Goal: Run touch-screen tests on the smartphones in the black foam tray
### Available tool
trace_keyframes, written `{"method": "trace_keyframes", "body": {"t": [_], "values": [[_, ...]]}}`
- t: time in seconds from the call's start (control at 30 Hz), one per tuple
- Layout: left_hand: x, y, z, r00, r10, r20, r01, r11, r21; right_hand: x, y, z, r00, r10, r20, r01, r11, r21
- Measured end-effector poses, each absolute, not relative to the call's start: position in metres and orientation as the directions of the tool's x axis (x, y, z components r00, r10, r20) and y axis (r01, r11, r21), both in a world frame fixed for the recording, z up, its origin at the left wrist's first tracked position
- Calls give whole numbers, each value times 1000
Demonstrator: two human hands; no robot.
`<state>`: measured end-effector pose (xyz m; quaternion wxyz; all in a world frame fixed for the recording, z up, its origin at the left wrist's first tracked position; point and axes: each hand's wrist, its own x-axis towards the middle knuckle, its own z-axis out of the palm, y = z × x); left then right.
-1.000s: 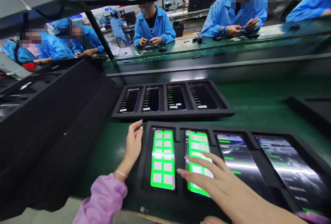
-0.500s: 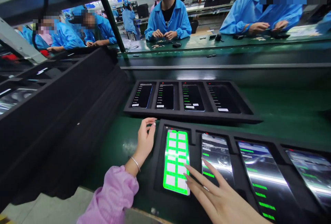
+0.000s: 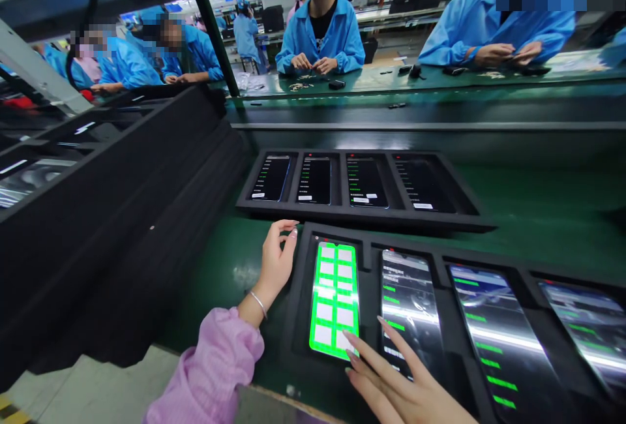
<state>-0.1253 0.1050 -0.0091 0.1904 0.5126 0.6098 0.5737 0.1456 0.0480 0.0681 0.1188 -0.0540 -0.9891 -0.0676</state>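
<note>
A phone [image 3: 334,301] with a green and white grid on its screen lies in the leftmost slot of the near black foam tray [image 3: 304,241]. Over its lower right corner are the fingertips of my right hand [image 3: 408,378], which is open with fingers spread; whether they touch the glass I cannot tell. My left hand [image 3: 277,257] rests beside the tray's back left corner, fingers curled and tips close to the thumb, with nothing visible in it. Phones showing dark screens with green text, such as the second phone [image 3: 411,310], fill the other slots.
Behind is another foam tray [image 3: 342,214] with several phones. A tall stack of black foam trays [image 3: 122,215] stands on the left. Beyond the bench [image 3: 528,189], people in blue jackets [image 3: 320,36] work at a green table.
My right hand has shifted slightly down, uncovering less of the grid's lower corner. On the screen the grid looks the same. My left hand stays by the tray corner.
</note>
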Motion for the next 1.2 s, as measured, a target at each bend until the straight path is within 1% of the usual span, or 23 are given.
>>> {"method": "trace_keyframes", "body": {"t": [0.1,0.2,0.3,0.37,0.4,0.47,0.57,0.63,0.7,0.77,0.93,1.2], "values": [[-125,103,-6,-331,858,393,461,-217,861,154,58,67,-923,107,369,152,984,96],[-117,91,5,-196,883,426,526,-272,806,168,63,56,-854,178,490,226,973,40],[-103,72,17,-43,917,397,568,-305,765,185,62,48,-839,257,480,287,958,-11],[-97,63,20,-12,929,369,579,-294,760,194,63,50,-835,284,471,306,952,-33],[-96,62,19,-29,931,365,579,-282,765,197,64,52,-834,295,466,310,950,-45],[-99,68,13,-123,919,375,562,-246,789,195,72,60,-845,331,420,326,941,-86],[-110,92,-3,-322,868,378,502,-182,845,177,95,73,-885,395,247,358,916,-183],[-118,107,-12,-434,824,365,457,-148,877,158,114,79,-914,389,118,353,902,-247],[-123,116,-16,-500,789,356,430,-131,893,136,132,79,-931,363,41,335,894,-297],[-124,118,-17,-527,773,353,418,-126,900,115,146,75,-939,342,20,317,891,-325],[-123,113,-15,-523,781,343,404,-127,906,84,160,60,-943,326,68,288,901,-326],[-121,114,-15,-510,792,337,399,-129,908,92,165,56,-925,371,82,335,897,-289]]}}
